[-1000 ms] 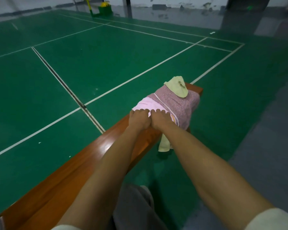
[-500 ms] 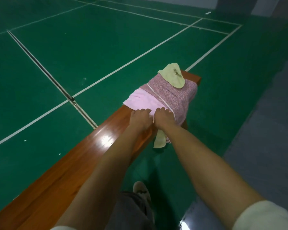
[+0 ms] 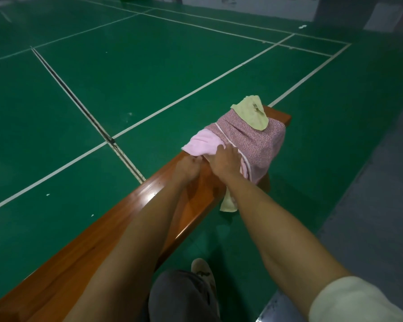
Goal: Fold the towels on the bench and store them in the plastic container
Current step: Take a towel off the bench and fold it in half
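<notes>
A pile of towels lies at the far end of the orange wooden bench (image 3: 116, 219). A light pink towel (image 3: 203, 142) sticks out at the near side. Over it drapes a mauve speckled towel (image 3: 254, 138), and a pale green cloth (image 3: 254, 112) lies on top. Another pale green piece (image 3: 228, 203) hangs off the bench's right edge. My left hand (image 3: 187, 168) grips the pink towel's near edge from below. On top of that same edge rests my right hand (image 3: 226, 159), its fingers bent over the fabric. No plastic container is in view.
Green court floor with white lines surrounds the bench. A grey strip of floor runs along the right side. My leg and shoe (image 3: 201, 273) are below, right of the bench.
Both hands were side by side pressing the pink towel's edge. Now the left hand has dropped to the towel's edge on the bench and the right has slid further onto the pink towel.
</notes>
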